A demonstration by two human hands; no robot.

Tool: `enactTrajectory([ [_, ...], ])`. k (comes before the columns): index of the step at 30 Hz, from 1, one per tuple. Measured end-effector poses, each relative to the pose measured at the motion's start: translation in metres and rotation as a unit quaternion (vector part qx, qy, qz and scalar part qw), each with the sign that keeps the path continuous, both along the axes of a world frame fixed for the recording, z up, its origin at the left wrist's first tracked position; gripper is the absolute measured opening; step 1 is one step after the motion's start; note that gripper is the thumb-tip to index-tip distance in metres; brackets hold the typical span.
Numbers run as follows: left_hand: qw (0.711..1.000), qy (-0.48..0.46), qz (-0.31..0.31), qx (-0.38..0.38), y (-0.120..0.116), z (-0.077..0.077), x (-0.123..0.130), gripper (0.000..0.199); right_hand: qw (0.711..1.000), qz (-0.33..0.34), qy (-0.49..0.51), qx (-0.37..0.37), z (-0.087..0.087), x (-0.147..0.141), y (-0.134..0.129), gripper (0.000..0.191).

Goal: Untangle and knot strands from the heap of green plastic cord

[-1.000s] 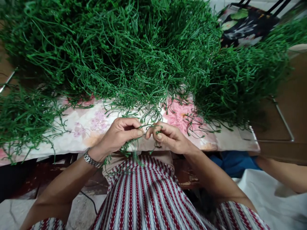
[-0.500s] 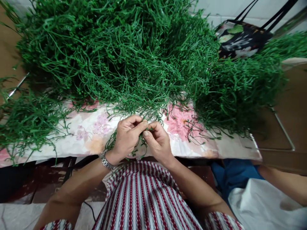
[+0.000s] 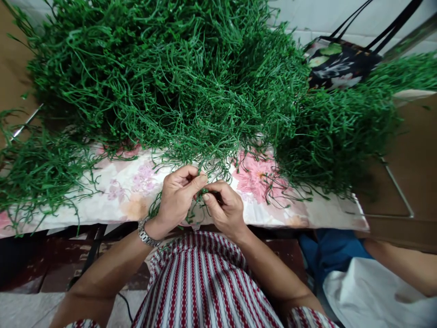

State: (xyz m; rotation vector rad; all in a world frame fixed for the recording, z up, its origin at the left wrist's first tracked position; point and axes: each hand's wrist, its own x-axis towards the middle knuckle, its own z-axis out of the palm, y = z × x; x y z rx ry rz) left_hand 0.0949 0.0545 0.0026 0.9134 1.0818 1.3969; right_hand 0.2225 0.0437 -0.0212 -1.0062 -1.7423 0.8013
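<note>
My left hand (image 3: 180,193), with a metal watch (image 3: 146,233) on the wrist, is closed in a pinch on a green plastic-looking stem (image 3: 200,171). Close beside it, my right hand (image 3: 226,206) has thumb and forefinger pinched on a green stem piece (image 3: 202,193) between the hands. Exactly how the pieces meet is hidden by the fingers. Several more strands hang beneath the hands over the table edge. Just beyond my fingers rises a large heap of thin green stems (image 3: 170,77) with small branching tips.
A floral cloth (image 3: 136,200) covers the table. Smaller green piles lie at the left (image 3: 48,168) and right (image 3: 327,136). Behind the right pile stands a black floral bag (image 3: 341,61). Bent metal rods (image 3: 398,182) stick out by brown cardboard. Another person's arm (image 3: 403,266) is at lower right.
My right hand has dropped slightly and its fingertips have parted a little from my left fingertips. Both hands still pinch the green pieces. The view has shifted slightly.
</note>
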Motion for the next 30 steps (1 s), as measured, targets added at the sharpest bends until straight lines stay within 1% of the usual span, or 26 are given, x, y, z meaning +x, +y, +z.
enactTrajectory([
  [4, 1.000, -0.024, -0.007, -0.014, 0.000, 0.000, 0.001, 0.019, 0.999, 0.025, -0.018, 0.027, 0.004, 0.002, 0.003, 0.003],
  [8, 1.000, 0.005, -0.017, -0.015, 0.000, 0.001, -0.002, 0.017, 0.997, 0.034, -0.048, 0.044, 0.007, 0.004, 0.005, 0.002],
  [10, 0.998, 0.042, -0.045, -0.017, 0.000, 0.003, -0.007, 0.012, 0.996, 0.039, -0.057, 0.056, 0.008, 0.005, 0.006, 0.003],
  [13, 0.991, 0.081, -0.109, -0.021, 0.000, 0.009, -0.014, 0.008, 0.993, 0.059, -0.070, 0.077, 0.009, 0.009, 0.009, 0.006],
  [15, 0.985, 0.088, -0.145, -0.030, 0.000, 0.012, -0.018, 0.010, 0.990, 0.067, -0.079, 0.091, 0.011, 0.011, 0.011, 0.006],
  [18, 0.978, 0.091, -0.178, -0.056, 0.000, 0.015, -0.021, 0.011, 0.987, 0.079, -0.092, 0.102, 0.012, 0.015, 0.014, 0.005],
  [21, 0.973, 0.094, -0.199, -0.069, 0.001, 0.014, -0.022, 0.010, 0.988, 0.106, -0.075, 0.078, 0.011, 0.019, 0.016, 0.005],
  [25, 0.968, 0.114, -0.216, -0.048, 0.002, 0.013, -0.023, 0.007, 0.988, 0.154, -0.021, 0.013, 0.008, 0.022, 0.019, 0.006],
  [27, 0.967, 0.129, -0.215, -0.039, 0.002, 0.013, -0.022, 0.006, 0.986, 0.164, -0.006, -0.005, 0.007, 0.022, 0.019, 0.008],
  [30, 0.967, 0.137, -0.212, -0.030, 0.001, 0.011, -0.021, 0.007, 0.986, 0.164, -0.017, -0.013, 0.008, 0.023, 0.018, 0.009],
])
